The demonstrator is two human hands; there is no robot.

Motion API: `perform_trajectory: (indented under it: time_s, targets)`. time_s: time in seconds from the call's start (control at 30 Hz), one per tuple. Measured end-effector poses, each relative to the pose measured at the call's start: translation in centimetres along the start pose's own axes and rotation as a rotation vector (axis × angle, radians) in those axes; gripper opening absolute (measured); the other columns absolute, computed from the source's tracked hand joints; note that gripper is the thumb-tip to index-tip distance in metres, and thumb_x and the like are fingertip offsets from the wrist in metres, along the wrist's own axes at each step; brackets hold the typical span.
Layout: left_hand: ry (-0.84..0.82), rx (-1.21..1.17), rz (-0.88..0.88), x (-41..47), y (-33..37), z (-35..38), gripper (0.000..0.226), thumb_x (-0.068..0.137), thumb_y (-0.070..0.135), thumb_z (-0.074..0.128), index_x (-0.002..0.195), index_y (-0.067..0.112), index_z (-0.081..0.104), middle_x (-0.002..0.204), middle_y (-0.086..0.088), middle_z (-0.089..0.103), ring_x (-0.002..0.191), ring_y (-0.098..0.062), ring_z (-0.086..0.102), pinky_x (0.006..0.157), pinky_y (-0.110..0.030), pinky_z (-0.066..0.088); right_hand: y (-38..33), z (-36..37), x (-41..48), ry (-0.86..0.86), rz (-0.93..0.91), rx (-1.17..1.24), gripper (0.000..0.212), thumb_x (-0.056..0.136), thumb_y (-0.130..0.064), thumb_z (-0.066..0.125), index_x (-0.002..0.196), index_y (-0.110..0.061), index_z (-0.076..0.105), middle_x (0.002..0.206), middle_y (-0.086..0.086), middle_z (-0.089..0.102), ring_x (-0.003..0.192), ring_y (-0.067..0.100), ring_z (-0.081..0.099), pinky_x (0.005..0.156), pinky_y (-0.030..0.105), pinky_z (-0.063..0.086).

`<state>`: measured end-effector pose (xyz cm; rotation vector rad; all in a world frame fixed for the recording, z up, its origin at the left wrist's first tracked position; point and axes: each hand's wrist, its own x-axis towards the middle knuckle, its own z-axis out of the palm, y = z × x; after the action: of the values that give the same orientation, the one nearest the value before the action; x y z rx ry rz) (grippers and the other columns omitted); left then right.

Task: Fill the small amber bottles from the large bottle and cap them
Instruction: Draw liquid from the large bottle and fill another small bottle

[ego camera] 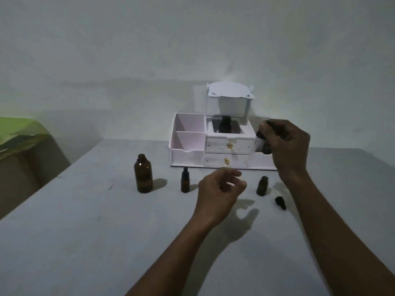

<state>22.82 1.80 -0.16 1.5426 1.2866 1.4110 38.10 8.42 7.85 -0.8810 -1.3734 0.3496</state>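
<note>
your right hand [284, 144] gripped a small amber bottle [264, 145] beside the white organizer [188, 155].
your left hand [220, 189] hovered loosely curled, holding nothing; the large bottle [143, 174] stood uncapped.

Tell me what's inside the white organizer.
A dark bottle stands in the top middle compartment of the organizer, its base hidden by the front wall. Both drawers are closed, and the right hand covers the right section.

Grey table [106, 231], five things.
Large bottle [143, 173] left, small bottle [185, 180], second small bottle [262, 186], loose cap [280, 203] lying, white organiser [188, 155] behind.
</note>
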Motion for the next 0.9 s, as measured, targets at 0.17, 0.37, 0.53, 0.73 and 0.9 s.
perform_trajectory:
  time_s: [0.17,0.37,0.53,0.73,0.9]
  targets:
    - [-0.102,-0.005,-0.147,1.8,-0.7,5.0,0.031,0.09,0.025,0.078,0.118,0.027,0.066,0.1,0.014,0.067,0.092,-0.006,0.068,0.062,-0.008,0.051,2.9,-3.6,0.3,0.107,0.021,-0.087,0.011,0.089,-0.013,0.073,0.098,-0.006,0.074,0.084,0.001,0.072,0.066,-0.008,0.066,0.061,0.008,0.05]
    - [-0.089,-0.022,-0.287,3.5,-1.4,8.1,0.055,0.085,0.023,0.082,0.134,0.023,0.056,0.125,0.006,0.059,0.105,-0.01,0.058,0.054,-0.009,0.045,5.5,-4.7,0.2,0.159,0.076,-0.109,0.013,0.087,-0.022,0.075,0.096,-0.012,0.076,0.085,0.002,0.075,0.077,0.011,0.071,0.073,0.018,0.055]
    - [-0.056,0.085,-0.238,4.7,-2.2,9.2,0.06,0.078,0.028,0.089,0.13,0.028,0.057,0.125,0.009,0.06,0.106,-0.012,0.061,0.075,-0.016,0.049,6.4,-4.6,0.0,0.153,0.081,-0.163,0.016,0.087,-0.024,0.075,0.097,-0.012,0.076,0.085,-0.002,0.074,0.075,0.001,0.067,0.071,0.014,0.054]
    - [-0.083,0.158,-0.187,5.2,-2.9,9.4,0.059,0.076,0.033,0.09,0.129,0.026,0.063,0.126,0.007,0.066,0.103,-0.009,0.063,0.081,-0.021,0.051,6.6,-4.2,-0.3,0.129,0.088,-0.173,0.014,0.088,-0.026,0.074,0.098,-0.017,0.076,0.082,-0.013,0.071,0.075,-0.004,0.067,0.074,0.016,0.057]
    - [-0.134,0.228,-0.163,5.1,-2.5,9.2,0.048,0.082,0.035,0.084,0.124,0.021,0.068,0.127,0.003,0.069,0.108,-0.01,0.061,0.091,-0.023,0.046,6.5,-3.9,-0.7,0.116,0.098,-0.165,0.011,0.088,-0.024,0.074,0.096,-0.016,0.075,0.077,-0.02,0.068,0.072,-0.011,0.065,0.07,0.008,0.053]
